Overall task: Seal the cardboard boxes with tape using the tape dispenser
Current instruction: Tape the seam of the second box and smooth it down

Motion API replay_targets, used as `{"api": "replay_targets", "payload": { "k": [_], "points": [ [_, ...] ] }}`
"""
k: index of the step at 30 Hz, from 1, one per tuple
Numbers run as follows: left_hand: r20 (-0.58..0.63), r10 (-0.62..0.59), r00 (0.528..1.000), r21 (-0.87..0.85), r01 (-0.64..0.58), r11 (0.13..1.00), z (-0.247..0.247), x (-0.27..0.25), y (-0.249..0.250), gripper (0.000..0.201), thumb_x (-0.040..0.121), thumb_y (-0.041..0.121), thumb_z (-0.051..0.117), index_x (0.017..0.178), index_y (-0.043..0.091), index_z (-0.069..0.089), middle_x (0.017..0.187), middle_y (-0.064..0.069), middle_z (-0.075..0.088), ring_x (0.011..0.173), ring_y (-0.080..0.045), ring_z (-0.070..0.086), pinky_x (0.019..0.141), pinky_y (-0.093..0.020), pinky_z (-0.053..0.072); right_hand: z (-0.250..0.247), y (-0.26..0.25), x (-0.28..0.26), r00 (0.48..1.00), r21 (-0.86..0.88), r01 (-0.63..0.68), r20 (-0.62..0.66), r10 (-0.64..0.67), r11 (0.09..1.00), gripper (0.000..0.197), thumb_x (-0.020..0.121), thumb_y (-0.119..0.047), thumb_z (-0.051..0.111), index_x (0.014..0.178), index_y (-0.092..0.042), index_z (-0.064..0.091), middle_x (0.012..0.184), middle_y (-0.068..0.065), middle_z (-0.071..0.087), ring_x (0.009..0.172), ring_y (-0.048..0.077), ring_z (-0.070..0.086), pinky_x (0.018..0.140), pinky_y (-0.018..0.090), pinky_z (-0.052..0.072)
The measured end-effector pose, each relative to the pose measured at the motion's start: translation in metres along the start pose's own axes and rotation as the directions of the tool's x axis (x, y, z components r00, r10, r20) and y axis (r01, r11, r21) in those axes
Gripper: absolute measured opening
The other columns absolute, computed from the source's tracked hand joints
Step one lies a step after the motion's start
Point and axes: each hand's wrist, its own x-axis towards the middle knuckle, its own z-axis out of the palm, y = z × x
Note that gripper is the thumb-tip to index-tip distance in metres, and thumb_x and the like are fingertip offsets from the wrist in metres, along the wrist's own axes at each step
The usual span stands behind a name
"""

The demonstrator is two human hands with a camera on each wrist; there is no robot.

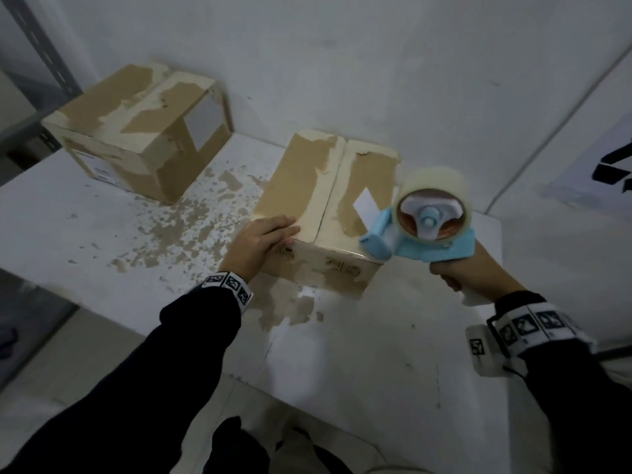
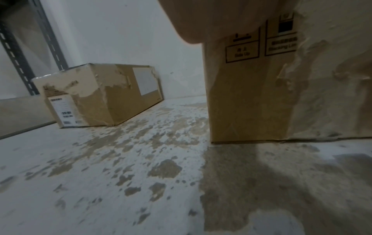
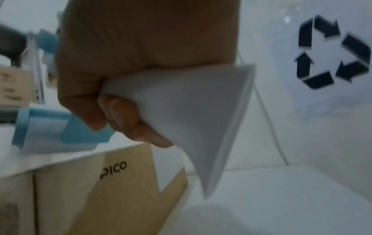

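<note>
- Right hand (image 1: pixel 458 268), fist curled tight round the white handle of the tape dispenser (image 1: pixel 427 230), shown close in the right-wrist view with fingers wrapped under the grip; the blue nose of the tool hangs at the near right top corner of the near box (image 1: pixel 325 200), touching it or just above, which cannot be told
- Tape roll (image 1: pixel 432 189), clear, seated on the dispenser's hub and upright above the blue frame; no free strip of tape is visibly drawn out from it
- Left hand (image 1: pixel 263 241), fingers straight and lying together, palm pressed flat on the near left corner of the near box's top, steadying it; the left-wrist view shows only the heel of the hand above the box's printed side
- Near box, flaps closed and meeting along a centre seam that runs away from the person; the top bears pale torn patches and a small white label, yet no fresh tape over the seam is evident, so its sealing appears not yet begun
- Far box (image 1: pixel 136 128), standing well apart at the back left against the wall (image 1: pixel 342 63), flaps closed, surface likewise scuffed; whether its seam carries tape cannot be told
- Table (image 1: pixel 342 354), white with worn brown patches, bearing both boxes
- Recycling sign (image 3: pixel 330 52), on the wall at the right
- Judged stage: early, both seams probably left to tape
</note>
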Motion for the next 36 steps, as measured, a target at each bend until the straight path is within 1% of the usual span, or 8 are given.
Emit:
{"api": "replay_targets", "payload": {
  "k": [6,9,14,18,21,25,28,36],
  "points": [
    [0.102,-0.173,0.98,-0.24,0.193,0.951,0.0,0.014,-0.002,0.031,0.089,-0.005,0.051,0.118,-0.003,0.061,0.127,0.0,0.053,0.109,0.025,0.044,0.089,0.002,0.036,-0.01,0.029,-0.011,0.999,0.019,-0.026,-0.029,0.026,0.999,0.036,0.07,0.014,0.061,0.05,-0.008,0.04,0.036,-0.001,0.043,0.033,0.014,0.036,0.048,0.03,0.033],
    [0.057,-0.19,0.98,-0.227,0.198,0.954,0.004,0.014,-0.008,0.031,0.087,-0.005,0.055,0.116,0.002,0.063,0.123,-0.002,0.057,0.11,0.02,0.047,0.09,-0.004,0.041,-0.034,0.048,-0.027,0.993,0.055,-0.079,-0.084,0.084,0.995,0.04,0.074,0.02,0.057,0.052,-0.01,0.041,0.035,-0.001,0.041,0.032,0.013,0.033,0.048,0.03,0.031],
    [-0.008,0.082,0.997,0.061,-0.081,0.995,0.007,0.012,-0.01,0.028,0.088,0.006,0.058,0.115,0.005,0.066,0.122,-0.008,0.062,0.113,-0.012,0.05,0.103,-0.005,0.027,-0.035,0.06,-0.025,0.987,-0.029,-0.101,-0.128,0.097,0.994,0.047,0.071,0.015,0.061,0.046,-0.018,0.04,0.032,-0.003,0.043,0.03,0.008,0.034,0.047,0.027,0.032],
    [-0.038,0.078,0.996,0.017,-0.078,0.997,0.009,0.012,-0.013,0.028,0.088,0.004,0.058,0.115,0.006,0.066,0.123,0.015,0.053,0.114,0.009,0.045,0.102,-0.004,0.029,-0.031,0.065,-0.021,0.984,-0.063,-0.122,-0.139,0.113,0.99,0.039,0.072,0.011,0.065,0.056,-0.015,0.042,0.034,-0.008,0.047,0.03,0.003,0.036,0.047,0.026,0.033],
    [-0.044,0.094,0.995,0.059,-0.091,0.994,0.011,0.011,-0.012,0.028,0.089,0.01,0.056,0.114,0.007,0.066,0.122,0.005,0.058,0.113,-0.013,0.054,0.102,-0.009,0.032,-0.028,0.062,-0.018,0.994,-0.163,-0.066,-0.096,0.05,0.984,0.027,0.07,0.008,0.071,0.073,-0.014,0.056,0.058,-0.01,0.061,0.048,0.0,0.055,0.052,0.026,0.045],
    [-0.037,0.097,0.995,0.093,-0.093,0.991,0.01,0.011,-0.014,0.028,0.089,0.013,0.056,0.114,0.007,0.067,0.122,-0.007,0.063,0.11,-0.024,0.057,0.101,-0.014,0.034,-0.025,0.06,-0.009,0.999,-0.284,-0.026,-0.048,0.013,0.958,0.029,0.07,0.005,0.073,0.098,0.002,0.064,0.095,0.016,0.069,0.087,0.03,0.065,0.078,0.043,0.053],
    [-0.04,0.101,0.994,0.08,-0.098,0.992,0.01,0.012,-0.012,0.028,0.089,0.012,0.057,0.114,0.007,0.067,0.121,-0.008,0.063,0.11,-0.021,0.054,0.102,-0.008,0.029,-0.03,0.055,-0.005,1.0,-0.365,-0.001,-0.001,0.0,0.931,0.024,0.071,0.0,0.073,0.093,-0.002,0.064,0.091,0.013,0.07,0.086,0.029,0.066,0.077,0.043,0.054],
    [-0.028,0.123,0.992,0.101,-0.119,0.988,0.009,0.011,-0.013,0.028,0.089,0.009,0.057,0.115,0.007,0.066,0.122,-0.009,0.063,0.109,-0.024,0.056,0.098,-0.024,0.038,-0.033,0.026,0.007,0.996,-0.442,-0.025,0.068,0.061,0.897,0.018,0.073,-0.001,0.071,0.088,0.001,0.061,0.09,0.018,0.067,0.084,0.035,0.064,0.074,0.043,0.053]
  ]
}}
